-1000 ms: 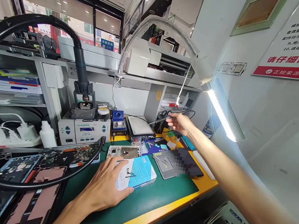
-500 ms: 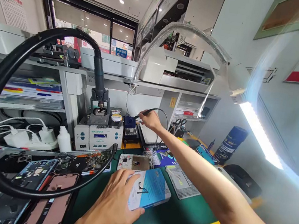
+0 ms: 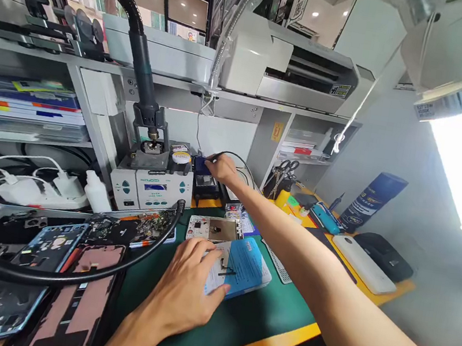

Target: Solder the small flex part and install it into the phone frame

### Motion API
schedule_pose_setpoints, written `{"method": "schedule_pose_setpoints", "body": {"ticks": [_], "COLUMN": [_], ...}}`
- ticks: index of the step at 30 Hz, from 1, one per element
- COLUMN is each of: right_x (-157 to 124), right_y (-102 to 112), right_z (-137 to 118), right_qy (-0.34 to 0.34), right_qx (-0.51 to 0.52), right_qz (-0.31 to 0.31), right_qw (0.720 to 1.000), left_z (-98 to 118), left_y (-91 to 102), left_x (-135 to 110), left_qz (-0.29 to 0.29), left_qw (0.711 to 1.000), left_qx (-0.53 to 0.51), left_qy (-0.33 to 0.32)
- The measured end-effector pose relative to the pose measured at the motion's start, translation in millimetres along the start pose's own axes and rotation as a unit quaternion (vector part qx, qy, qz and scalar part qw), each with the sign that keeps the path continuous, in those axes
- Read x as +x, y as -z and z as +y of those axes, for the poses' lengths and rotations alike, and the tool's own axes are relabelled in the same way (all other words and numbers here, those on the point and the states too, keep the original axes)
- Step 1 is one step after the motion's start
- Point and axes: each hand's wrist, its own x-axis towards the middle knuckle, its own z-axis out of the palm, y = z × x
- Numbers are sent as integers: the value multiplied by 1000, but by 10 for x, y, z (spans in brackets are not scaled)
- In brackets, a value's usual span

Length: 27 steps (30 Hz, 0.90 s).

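Observation:
My left hand [image 3: 184, 288] lies flat, fingers spread, on a blue and white card [image 3: 242, 265] on the green mat [image 3: 260, 318]. A small black part rests on that card by my fingertips. My right hand [image 3: 223, 167] reaches far back, its fingers closed on a thin black-corded tool [image 3: 211, 160], whose tip is at the small blue stand [image 3: 206, 181]. A bare phone board [image 3: 215, 229] lies just beyond the card.
A grey soldering station [image 3: 152, 187] with a thick black hose [image 3: 22, 274] stands left of the blue stand. Opened phone frames [image 3: 43, 278] lie at left. A blue can [image 3: 373, 201], a white slab [image 3: 363, 264], scissors [image 3: 281, 172] and a printer-like machine [image 3: 291, 71] are at right and on the shelf.
My right hand has swept left from the scissors area to the blue stand, carrying the corded tool. My left hand stays on the card. The view has tilted down and nearer.

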Motion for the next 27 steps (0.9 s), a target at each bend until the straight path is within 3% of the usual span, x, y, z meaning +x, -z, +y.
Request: {"method": "schedule_pose_setpoints", "body": {"ticks": [6, 13, 20, 24, 27], "right_x": [-91, -556, -1565, -2300, -2739], "right_y": [-97, 9, 351, 595, 591], "right_z": [-39, -116, -83, 148, 283], "right_qy": [-39, -108, -125, -122, -118], "right_qx": [95, 236, 387, 429, 428], "right_qz": [0, -65, -108, -70, -41], "right_qw": [995, 963, 907, 892, 895], "left_z": [8, 69, 138, 130, 80], "left_y": [-84, -153, -134, -70, -5], "left_x": [16, 61, 24, 31, 49], "left_qz": [30, 39, 59, 94, 125], "left_qw": [999, 998, 997, 990, 976], "left_qx": [24, 31, -24, -102, -176], "left_qy": [-14, -27, -42, -37, -7]}}
